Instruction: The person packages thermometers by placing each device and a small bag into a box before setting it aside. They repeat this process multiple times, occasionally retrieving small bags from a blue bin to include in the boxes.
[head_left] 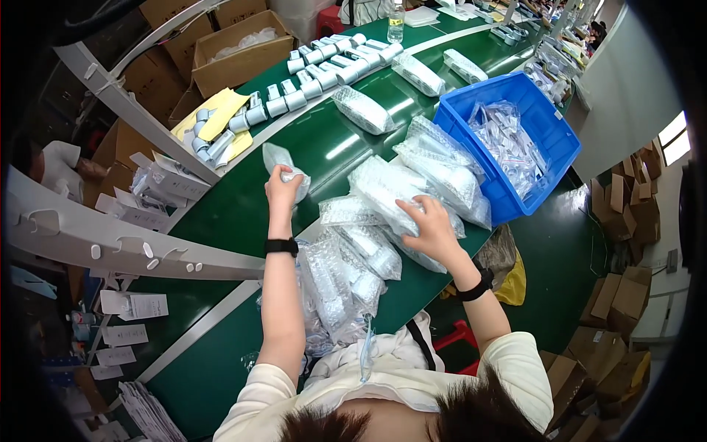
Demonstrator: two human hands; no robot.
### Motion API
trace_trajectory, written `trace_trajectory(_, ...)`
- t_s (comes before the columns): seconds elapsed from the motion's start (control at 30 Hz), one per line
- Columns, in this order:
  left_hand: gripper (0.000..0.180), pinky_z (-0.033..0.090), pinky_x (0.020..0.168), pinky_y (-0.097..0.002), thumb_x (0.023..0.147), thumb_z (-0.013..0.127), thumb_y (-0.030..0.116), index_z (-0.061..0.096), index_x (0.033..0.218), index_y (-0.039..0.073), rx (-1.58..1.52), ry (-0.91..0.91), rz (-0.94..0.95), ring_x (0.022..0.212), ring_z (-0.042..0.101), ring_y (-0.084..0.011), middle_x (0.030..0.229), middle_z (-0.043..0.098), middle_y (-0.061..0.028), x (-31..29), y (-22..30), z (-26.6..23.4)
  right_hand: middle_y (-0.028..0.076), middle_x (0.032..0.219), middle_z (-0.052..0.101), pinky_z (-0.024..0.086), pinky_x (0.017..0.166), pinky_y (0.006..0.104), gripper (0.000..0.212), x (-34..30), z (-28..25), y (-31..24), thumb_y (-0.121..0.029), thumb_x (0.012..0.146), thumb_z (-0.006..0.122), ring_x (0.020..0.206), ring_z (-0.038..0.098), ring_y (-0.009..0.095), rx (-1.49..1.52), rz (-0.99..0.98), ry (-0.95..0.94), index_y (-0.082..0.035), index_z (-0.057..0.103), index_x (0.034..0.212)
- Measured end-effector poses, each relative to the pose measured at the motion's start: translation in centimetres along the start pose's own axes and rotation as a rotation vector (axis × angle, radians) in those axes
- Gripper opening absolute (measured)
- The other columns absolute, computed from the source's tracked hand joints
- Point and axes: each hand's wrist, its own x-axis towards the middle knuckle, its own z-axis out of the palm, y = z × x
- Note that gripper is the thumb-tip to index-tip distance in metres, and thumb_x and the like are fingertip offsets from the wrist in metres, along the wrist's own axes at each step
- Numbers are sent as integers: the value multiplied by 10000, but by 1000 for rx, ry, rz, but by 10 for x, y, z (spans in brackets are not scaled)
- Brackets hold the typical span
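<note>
My left hand [282, 186] is closed round a small translucent bubble-wrap package [275, 156] at the far left of the pile, over the green table [243, 199]. To the right, my right hand [427, 227] rests with spread fingers on a larger bubble-wrapped package [383, 188]. What each wrap contains is hard to make out. Several more wrapped packages [328, 283] lie heaped between my forearms and toward my lap. Others are stacked beyond my right hand, against a blue plastic bin [471, 144].
Small clear plastic bags [508, 140] fill the bin. Three wrapped packages, one of them here [362, 110], lie farther along the belt. Rows of grey cylindrical parts [317, 85] line its far side near a water bottle [396, 23]. A white metal post [132, 236] stands left; cardboard boxes [618, 309] sit right.
</note>
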Motion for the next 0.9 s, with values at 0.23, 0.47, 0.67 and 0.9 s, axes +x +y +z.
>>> trace_trajectory(0.23,431,434,789,-430,688,686,247,514,1075,167,688,-74,439,996,432,-430,1213,315,-280,-181,57,59,149,1157,446,341,898,447,596,-31,31,5,-195,639,659,1092,398,339,-211,-157,-116,-177,479,1207)
trace_trajectory(0.47,513,449,778,-434,700,687,236,479,1163,159,833,-303,176,999,467,-431,1166,400,-287,-210,65,66,122,1116,512,384,887,368,355,-49,-96,38,-42,696,596,1053,474,281,207,65,322,-63,572,1050)
trace_trajectory(0.67,526,436,809,-397,701,689,212,473,1161,80,560,-181,470,1003,506,-348,1101,501,-220,-193,172,70,163,1174,465,382,884,400,424,-41,-212,150,-158,712,625,1067,455,329,-169,305,419,-79,526,1116)
trace_trajectory(0.9,526,424,814,-405,675,677,176,464,1138,50,159,-146,698,1000,468,-375,1089,465,-200,-113,314,223,264,1323,308,202,925,653,1118,28,-175,325,-741,570,558,1230,237,476,-409,843,-522,-94,139,1379)
